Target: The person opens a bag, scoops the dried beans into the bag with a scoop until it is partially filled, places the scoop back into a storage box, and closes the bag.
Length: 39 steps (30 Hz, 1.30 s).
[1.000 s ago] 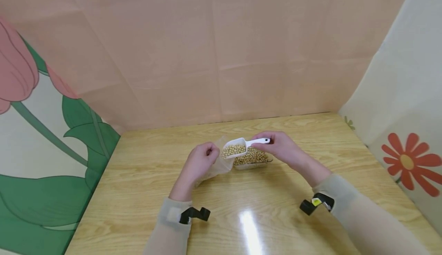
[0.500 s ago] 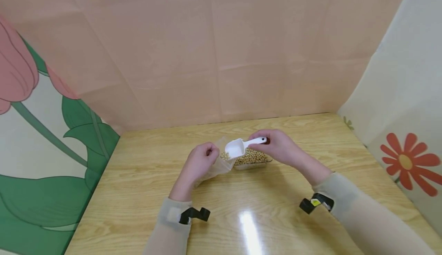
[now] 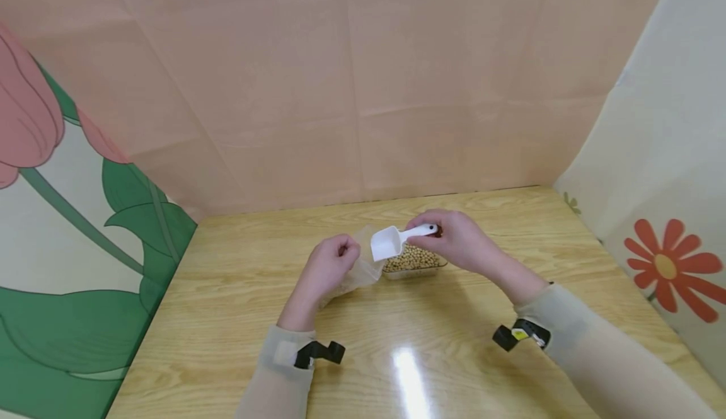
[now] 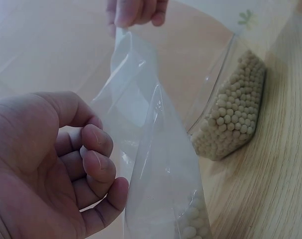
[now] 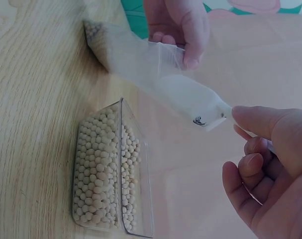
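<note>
My left hand pinches the rim of a clear plastic bag, whose mouth is spread toward the right. Soybeans lie in the low end of the bag, on the table. My right hand holds a white scoop by its handle, thumb on top. The scoop's bowl is tipped down into the bag's mouth, and no beans show in it. Behind and below the scoop stands a clear rectangular box filled with soybeans. In the right wrist view the bag's film covers part of the scoop.
The wood-grain table runs back to a pink sheet. A flower-printed panel borders the right side and a tulip-printed one the left. Each forearm wears a black wrist mount.
Soybeans that filled the scoop have slid out into the bag, leaving the bowl bare. The scoop has tilted further down in my right hand. My left hand keeps its place.
</note>
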Motion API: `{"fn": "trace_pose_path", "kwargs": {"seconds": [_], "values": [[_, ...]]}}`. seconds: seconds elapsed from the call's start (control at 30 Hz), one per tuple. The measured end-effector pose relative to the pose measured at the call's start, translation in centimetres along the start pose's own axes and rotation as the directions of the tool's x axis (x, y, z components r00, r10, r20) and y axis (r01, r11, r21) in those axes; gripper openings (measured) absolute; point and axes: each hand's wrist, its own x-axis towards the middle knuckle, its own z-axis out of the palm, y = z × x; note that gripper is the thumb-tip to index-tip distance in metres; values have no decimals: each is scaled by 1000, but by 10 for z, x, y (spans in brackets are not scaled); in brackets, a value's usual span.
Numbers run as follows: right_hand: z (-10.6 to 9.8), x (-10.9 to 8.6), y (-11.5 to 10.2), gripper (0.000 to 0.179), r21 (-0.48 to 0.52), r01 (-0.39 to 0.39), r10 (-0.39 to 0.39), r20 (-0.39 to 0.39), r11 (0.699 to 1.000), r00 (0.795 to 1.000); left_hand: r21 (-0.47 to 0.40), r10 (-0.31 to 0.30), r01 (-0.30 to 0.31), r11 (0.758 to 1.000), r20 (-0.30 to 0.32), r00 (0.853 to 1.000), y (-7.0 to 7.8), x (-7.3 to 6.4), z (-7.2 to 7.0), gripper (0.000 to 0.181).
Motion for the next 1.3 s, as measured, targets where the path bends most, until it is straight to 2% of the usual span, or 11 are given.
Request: {"fn": "trace_pose_path", "kwargs": {"seconds": [0.23, 0.4, 0.6, 0.9, 1.13, 1.3], "values": [[-5, -4, 7, 22, 95, -72, 72, 10, 993, 997, -6, 8, -8, 1000, -9, 1000, 0, 0, -1, 26], [-13, -12, 18, 27, 169, -143, 142, 16, 975, 990, -2, 7, -7, 1000, -12, 1000, 0, -1, -1, 25], [-25, -24, 36, 33, 224, -212, 221, -18, 951, 975, 5, 24, -24, 1000, -15, 1000, -1, 1, -1, 26], [-30, -35, 63, 32, 200, -228, 242, -49, 953, 969, 5, 30, -30, 1000, -24, 999, -1, 1, -2, 27], [-30, -38, 81, 34, 178, -278, 291, -49, 944, 956, 4, 25, -25, 1000, -15, 1000, -1, 1, -2, 27], [-30, -37, 92, 33, 147, -256, 264, -38, 955, 964, -4, 21, -21, 1000, -15, 1000, 0, 0, -3, 26]]}}
